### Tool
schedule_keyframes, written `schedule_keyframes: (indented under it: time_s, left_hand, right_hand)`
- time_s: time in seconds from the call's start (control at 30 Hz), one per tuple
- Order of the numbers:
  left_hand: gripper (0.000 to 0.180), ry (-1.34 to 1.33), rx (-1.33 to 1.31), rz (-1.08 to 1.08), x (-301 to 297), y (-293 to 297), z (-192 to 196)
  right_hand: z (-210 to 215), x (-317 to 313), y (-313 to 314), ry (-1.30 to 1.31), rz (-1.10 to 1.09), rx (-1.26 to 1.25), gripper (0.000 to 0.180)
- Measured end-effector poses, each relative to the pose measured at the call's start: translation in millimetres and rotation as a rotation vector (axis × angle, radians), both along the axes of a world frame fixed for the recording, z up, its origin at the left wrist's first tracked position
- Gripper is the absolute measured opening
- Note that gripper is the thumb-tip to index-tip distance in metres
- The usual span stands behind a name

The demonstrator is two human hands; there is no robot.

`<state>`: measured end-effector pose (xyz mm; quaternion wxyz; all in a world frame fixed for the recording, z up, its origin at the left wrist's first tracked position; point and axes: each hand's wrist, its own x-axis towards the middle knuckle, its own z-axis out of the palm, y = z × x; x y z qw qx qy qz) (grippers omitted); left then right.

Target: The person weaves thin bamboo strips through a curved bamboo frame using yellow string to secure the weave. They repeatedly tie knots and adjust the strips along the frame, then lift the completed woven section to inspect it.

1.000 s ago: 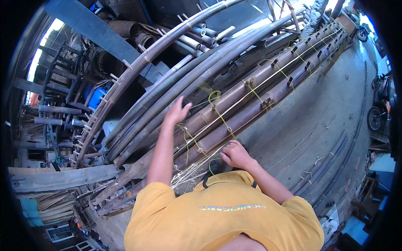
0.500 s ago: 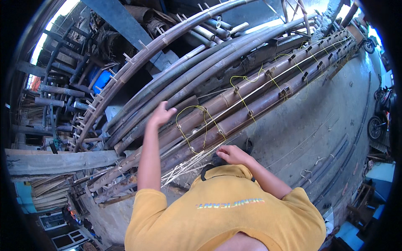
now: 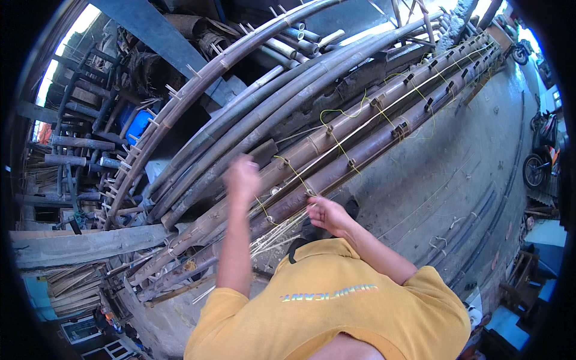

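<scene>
A grey concrete floor point(image 3: 414, 198) fills the right of the frame, with a motorbike point(image 3: 536, 170) at the right edge and a blue drum point(image 3: 139, 125) at the upper left. A curved pole point(image 3: 195, 87) bristling with pegs arcs across the upper left. Two long bamboo poles, an upper pole point(image 3: 351, 122) and a lower pole point(image 3: 333, 172), run side by side from lower left to upper right, with dark clips point(image 3: 408, 79) along them and yellow cord point(image 3: 294, 172) tied across both. The left hand point(image 3: 243, 177), left of centre, is motion-blurred near the upper pole; its finger spacing cannot be told. At centre, the right hand point(image 3: 327, 215) has its fingers bent close together beside the lower pole, near a cord end; whether they grip it cannot be told. Pale strips point(image 3: 270, 241) lie just below the lower pole.
</scene>
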<state>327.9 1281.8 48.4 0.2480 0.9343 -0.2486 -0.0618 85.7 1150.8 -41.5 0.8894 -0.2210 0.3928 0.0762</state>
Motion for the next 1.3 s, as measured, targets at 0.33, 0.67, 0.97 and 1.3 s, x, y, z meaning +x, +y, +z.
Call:
schedule_keyframes:
  time_s: [0.33,0.67,0.97,1.3]
  left_hand:
    - [0.028,-0.015,-0.26,-0.199,-85,-31,-106]
    - [0.036,0.292,-0.048,-0.091,-75,-35,-75]
    - [0.038,0.298,-0.59,0.019,21,-104,-40]
    - [0.036,-0.18,-0.226,-0.003,22,2,-42]
  right_hand:
    - [91,146,-10,-0.525,0.716,-1.959,0.05]
    - [91,48,-44,-0.844,0.951,-1.377,0.038]
    - [16,10,-15,-0.789,0.682,-1.65,0.043]
    - [-6,17,104,-0.757,0.869,-0.51,0.063]
